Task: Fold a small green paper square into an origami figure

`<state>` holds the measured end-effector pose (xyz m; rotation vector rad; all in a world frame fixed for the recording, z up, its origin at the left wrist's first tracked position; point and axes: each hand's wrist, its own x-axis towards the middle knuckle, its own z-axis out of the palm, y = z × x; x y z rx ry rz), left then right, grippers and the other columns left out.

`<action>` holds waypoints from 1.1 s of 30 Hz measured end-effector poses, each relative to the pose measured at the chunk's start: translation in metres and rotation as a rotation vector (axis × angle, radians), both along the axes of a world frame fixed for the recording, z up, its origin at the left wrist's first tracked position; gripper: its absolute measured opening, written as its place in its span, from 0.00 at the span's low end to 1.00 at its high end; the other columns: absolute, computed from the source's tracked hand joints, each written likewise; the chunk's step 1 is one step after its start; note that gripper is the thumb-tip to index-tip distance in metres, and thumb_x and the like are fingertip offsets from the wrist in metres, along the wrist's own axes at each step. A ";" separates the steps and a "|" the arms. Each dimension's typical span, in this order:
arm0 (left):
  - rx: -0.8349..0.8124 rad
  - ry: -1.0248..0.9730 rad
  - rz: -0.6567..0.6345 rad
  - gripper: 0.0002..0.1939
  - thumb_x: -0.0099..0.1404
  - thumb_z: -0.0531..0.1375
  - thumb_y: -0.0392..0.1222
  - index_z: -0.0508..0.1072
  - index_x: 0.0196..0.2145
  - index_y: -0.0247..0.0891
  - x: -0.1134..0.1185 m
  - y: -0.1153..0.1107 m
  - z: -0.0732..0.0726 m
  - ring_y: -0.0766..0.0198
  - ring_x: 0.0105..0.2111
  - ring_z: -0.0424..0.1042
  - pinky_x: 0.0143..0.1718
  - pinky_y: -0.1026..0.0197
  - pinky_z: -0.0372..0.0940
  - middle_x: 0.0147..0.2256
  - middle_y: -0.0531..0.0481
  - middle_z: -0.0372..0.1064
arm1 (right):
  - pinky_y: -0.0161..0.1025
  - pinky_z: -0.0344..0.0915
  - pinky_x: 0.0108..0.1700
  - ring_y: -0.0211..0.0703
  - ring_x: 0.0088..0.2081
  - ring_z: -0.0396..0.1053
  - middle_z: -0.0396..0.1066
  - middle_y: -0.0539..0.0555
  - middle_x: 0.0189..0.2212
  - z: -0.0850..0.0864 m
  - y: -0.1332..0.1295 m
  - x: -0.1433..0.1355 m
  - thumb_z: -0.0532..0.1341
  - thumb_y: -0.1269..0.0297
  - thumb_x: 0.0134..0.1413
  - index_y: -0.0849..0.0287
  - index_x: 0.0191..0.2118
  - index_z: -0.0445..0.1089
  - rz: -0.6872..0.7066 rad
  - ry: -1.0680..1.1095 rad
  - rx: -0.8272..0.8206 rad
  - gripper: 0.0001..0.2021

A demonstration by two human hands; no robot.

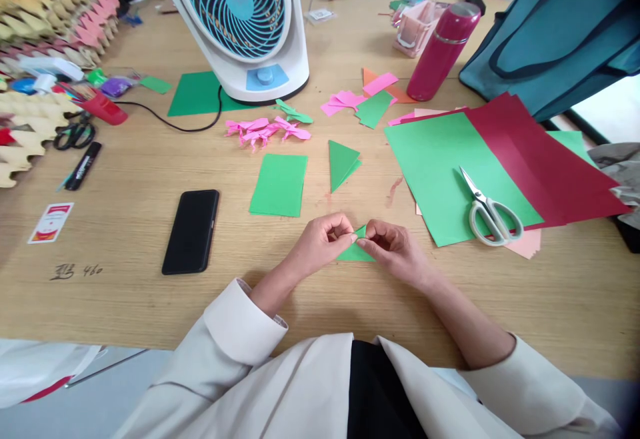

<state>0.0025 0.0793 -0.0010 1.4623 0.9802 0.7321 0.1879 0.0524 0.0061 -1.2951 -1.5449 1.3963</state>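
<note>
Pinching green sheet (356, 254) near its far tip with left hand (327, 242), thumb against forefinger; gripping same sheet with right hand (395, 247), also thumb to finger. Holding it at table (125, 306), right of phone (191, 232). Having green stack (279, 186) just right of phone, triangle (341, 164) farther right and slightly beyond. Seeing scissors (493, 216) well right of phone, pink cutouts (260, 131) beyond and right, fan (240, 0) farther beyond. Spotting card (51, 222) left of phone, marker (83, 167) left and beyond.
</note>
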 end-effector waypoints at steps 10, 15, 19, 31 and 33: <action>0.060 0.087 -0.074 0.08 0.60 0.59 0.37 0.65 0.24 0.35 -0.001 -0.002 0.003 0.72 0.24 0.57 0.25 0.68 0.52 0.23 0.57 0.59 | 0.33 0.50 0.22 0.32 0.20 0.53 0.58 0.44 0.17 -0.003 -0.001 -0.004 0.66 0.48 0.52 0.58 0.28 0.64 -0.090 0.156 -0.134 0.19; 0.044 0.123 -0.114 0.07 0.59 0.58 0.35 0.65 0.24 0.36 -0.002 -0.001 0.003 0.72 0.24 0.56 0.25 0.67 0.52 0.23 0.58 0.58 | 0.34 0.56 0.26 0.34 0.23 0.58 0.63 0.47 0.21 -0.003 0.003 0.000 0.67 0.49 0.52 0.58 0.28 0.66 -0.207 0.170 -0.055 0.18; 0.000 0.105 -0.090 0.08 0.60 0.58 0.38 0.64 0.24 0.36 -0.002 -0.001 0.002 0.72 0.23 0.55 0.25 0.67 0.51 0.22 0.58 0.56 | 0.33 0.57 0.27 0.34 0.25 0.60 0.65 0.47 0.24 0.000 0.003 0.002 0.66 0.49 0.54 0.58 0.34 0.68 -0.147 0.147 -0.075 0.16; 0.209 0.012 0.417 0.10 0.68 0.58 0.46 0.70 0.33 0.38 -0.013 0.012 -0.001 0.65 0.36 0.68 0.38 0.64 0.61 0.34 0.51 0.69 | 0.35 0.64 0.30 0.36 0.25 0.67 0.69 0.47 0.22 -0.013 0.010 0.008 0.70 0.47 0.48 0.57 0.32 0.67 -0.352 0.269 -0.105 0.19; 0.241 0.034 0.412 0.10 0.69 0.57 0.46 0.70 0.33 0.38 -0.014 0.011 -0.002 0.65 0.35 0.67 0.38 0.63 0.61 0.33 0.51 0.68 | 0.35 0.65 0.31 0.36 0.25 0.68 0.69 0.47 0.22 -0.013 0.011 0.008 0.70 0.47 0.46 0.57 0.32 0.67 -0.365 0.277 -0.111 0.19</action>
